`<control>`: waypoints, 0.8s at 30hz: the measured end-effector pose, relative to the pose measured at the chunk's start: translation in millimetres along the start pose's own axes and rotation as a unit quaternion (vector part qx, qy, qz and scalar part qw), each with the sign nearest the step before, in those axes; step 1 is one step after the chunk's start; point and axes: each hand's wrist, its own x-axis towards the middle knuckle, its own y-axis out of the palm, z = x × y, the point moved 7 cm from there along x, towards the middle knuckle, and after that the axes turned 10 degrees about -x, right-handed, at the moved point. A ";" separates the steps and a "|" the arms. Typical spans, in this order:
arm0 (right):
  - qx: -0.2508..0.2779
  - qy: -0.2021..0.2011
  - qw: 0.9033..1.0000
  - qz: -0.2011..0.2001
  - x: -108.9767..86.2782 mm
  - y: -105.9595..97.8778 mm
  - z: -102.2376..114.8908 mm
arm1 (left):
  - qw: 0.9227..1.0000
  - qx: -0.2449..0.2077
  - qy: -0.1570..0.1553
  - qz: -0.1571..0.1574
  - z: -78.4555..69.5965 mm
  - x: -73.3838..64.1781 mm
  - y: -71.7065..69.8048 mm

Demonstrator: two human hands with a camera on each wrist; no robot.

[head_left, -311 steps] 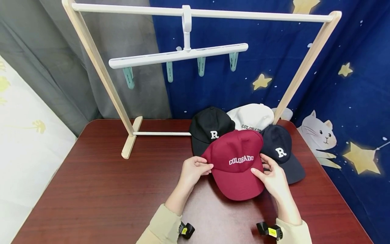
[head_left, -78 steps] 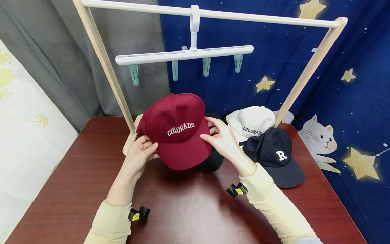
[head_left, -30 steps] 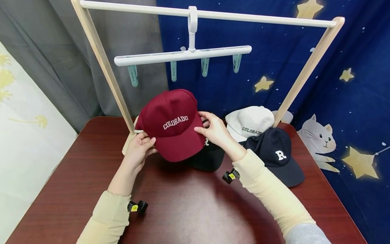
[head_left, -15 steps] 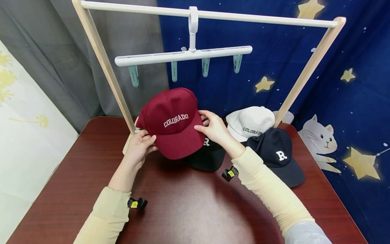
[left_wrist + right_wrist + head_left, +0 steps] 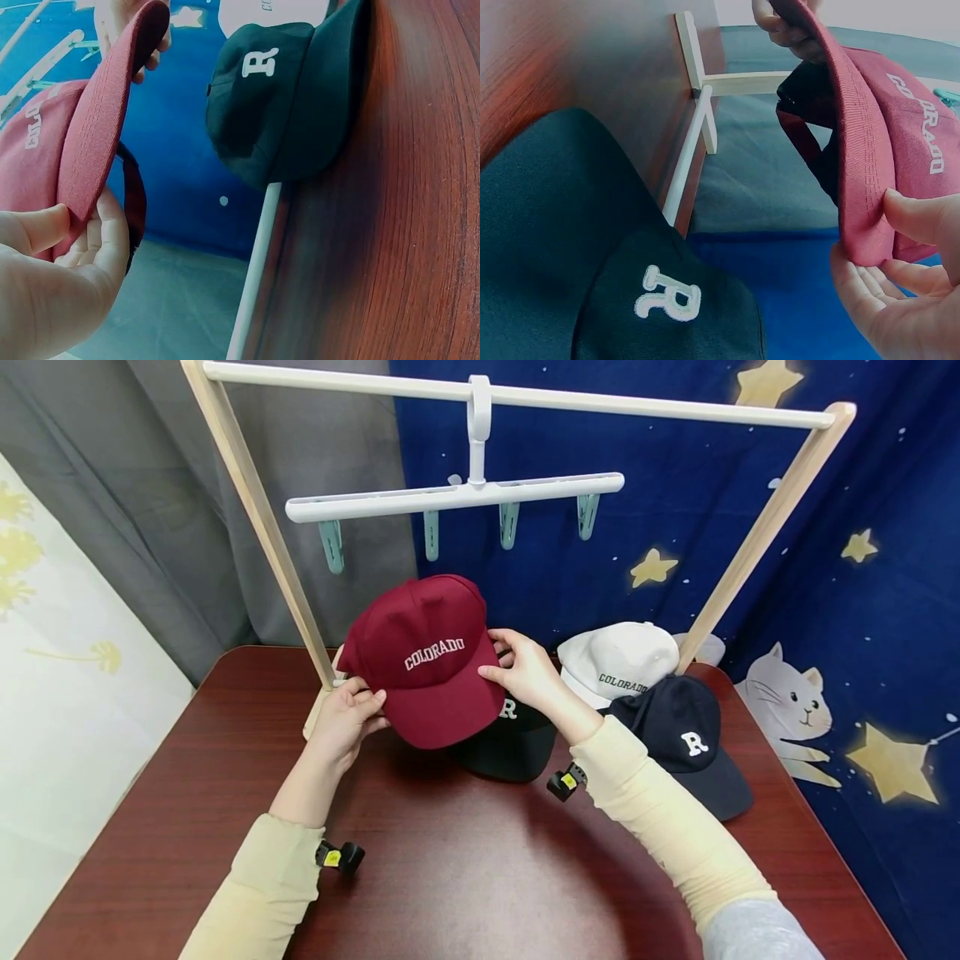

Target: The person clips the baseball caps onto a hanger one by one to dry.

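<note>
A maroon baseball cap (image 5: 420, 681) with white COLORADO lettering is held up off the table between the two hands, its brim toward the person and its crown tilted back. The left hand (image 5: 347, 722) pinches one side of the brim, thumb on top and fingers beneath; the right hand (image 5: 531, 675) pinches the other side in the same way. The cap's strap hangs behind the brim, seen from both wrists.

Below the hands and partly hidden by the maroon cap, a black baseball cap (image 5: 510, 750) with a white R rests on the table (image 5: 450, 868). Beyond the right hand, to its right, lies a white COLORADO cap (image 5: 617, 653), with a navy R cap (image 5: 675, 718) overlapping it on the side nearer the person.

Above both hands, a white clip hanger (image 5: 453, 498) hangs from the top bar of a wooden rack (image 5: 258, 522), its four teal clips (image 5: 431, 537) in a row; the leftmost is over the left hand. Behind everything hang a grey curtain (image 5: 330, 452) and a blue star-patterned one.
</note>
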 end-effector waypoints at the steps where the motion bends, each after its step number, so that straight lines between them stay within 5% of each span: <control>1: 0.000 0.000 1.000 0.003 0.2 0.3 0.3 | 1.000 -0.001 0.000 0.000 0.0 0.0 0.0; 24: -0.030 -0.006 0.999 0.038 7.8 2.9 3.9 | 0.999 -0.033 -0.017 -0.008 1.4 -1.2 -3.3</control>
